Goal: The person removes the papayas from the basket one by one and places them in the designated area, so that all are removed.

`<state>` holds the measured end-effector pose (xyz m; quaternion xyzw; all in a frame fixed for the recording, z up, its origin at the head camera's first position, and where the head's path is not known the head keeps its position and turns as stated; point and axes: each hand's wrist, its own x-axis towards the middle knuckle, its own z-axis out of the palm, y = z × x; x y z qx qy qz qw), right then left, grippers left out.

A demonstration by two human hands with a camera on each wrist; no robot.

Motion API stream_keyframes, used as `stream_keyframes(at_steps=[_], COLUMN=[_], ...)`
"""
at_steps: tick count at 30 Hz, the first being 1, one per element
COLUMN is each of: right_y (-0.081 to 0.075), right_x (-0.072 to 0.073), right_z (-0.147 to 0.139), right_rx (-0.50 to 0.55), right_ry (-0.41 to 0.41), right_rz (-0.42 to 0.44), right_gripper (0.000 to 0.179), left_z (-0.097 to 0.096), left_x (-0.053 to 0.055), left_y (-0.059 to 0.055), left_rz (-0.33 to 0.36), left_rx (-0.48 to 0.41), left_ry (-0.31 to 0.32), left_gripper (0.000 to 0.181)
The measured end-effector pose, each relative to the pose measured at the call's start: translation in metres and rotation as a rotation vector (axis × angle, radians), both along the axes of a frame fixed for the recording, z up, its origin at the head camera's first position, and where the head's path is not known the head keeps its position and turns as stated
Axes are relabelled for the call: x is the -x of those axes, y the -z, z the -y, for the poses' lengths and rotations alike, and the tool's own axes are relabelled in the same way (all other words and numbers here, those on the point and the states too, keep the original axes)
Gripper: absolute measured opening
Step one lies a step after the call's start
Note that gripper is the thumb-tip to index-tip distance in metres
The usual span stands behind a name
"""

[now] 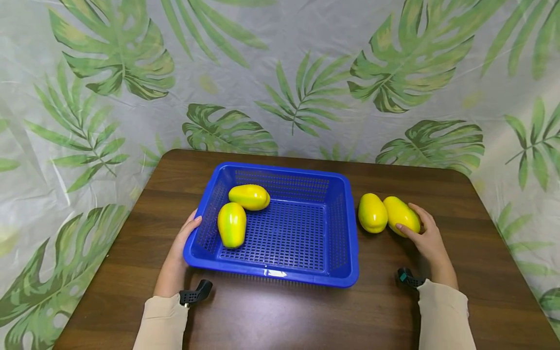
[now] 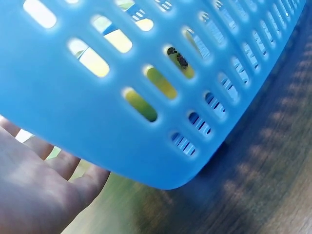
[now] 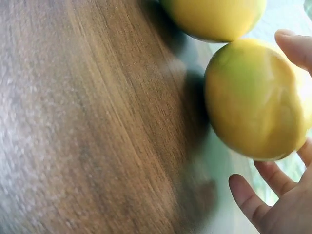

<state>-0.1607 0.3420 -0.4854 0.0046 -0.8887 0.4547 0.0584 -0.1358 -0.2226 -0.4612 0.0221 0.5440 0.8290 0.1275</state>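
Note:
A blue perforated plastic basket (image 1: 280, 279) stands on the table with two yellow mangoes inside, one mango (image 1: 249, 197) lying sideways and another mango (image 1: 232, 225) nearer the front. My left hand (image 1: 180, 243) grips the basket's left rim; in the left wrist view the fingers of that hand (image 2: 44, 180) show at the basket's edge. To the right of the basket, two more mangoes lie side by side. Around the outer mango (image 1: 400, 216) my right hand (image 1: 430, 238) has its thumb and fingers on opposite sides. The inner mango (image 1: 373, 214) touches it.
Everything rests on a dark brown wooden table (image 1: 280, 316) with rounded far corners. Behind it hangs a pale cloth (image 1: 306, 29) printed with green leaves. A black wrist mount (image 1: 196, 293) sits on the left wrist and a similar mount (image 1: 410, 278) on the right.

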Motion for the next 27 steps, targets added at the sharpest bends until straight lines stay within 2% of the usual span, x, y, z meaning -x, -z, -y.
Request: stream_keyframes(at_steps=[12,22,27], right_y=[-0.009,-0.016,-0.021], right_x=[0.001,0.002,0.002], right_z=[0.003,0.007,0.010], right_rx=[0.060,0.069,0.072], right_ry=[0.055,0.093,0.125], right_rz=[0.003,-0.028,-0.072], right_gripper=[0.071,0.073,0.073], left_z=[0.001,0.001,0.001], left_x=[0.001,0.000,0.000], left_y=[0.002,0.003,0.003], left_rz=[-0.009,-0.017,-0.006], left_rx=[-0.009,-0.011,-0.013], left_ry=[0.000,-0.014,-0.018], left_gripper=[0.042,0.039,0.041])
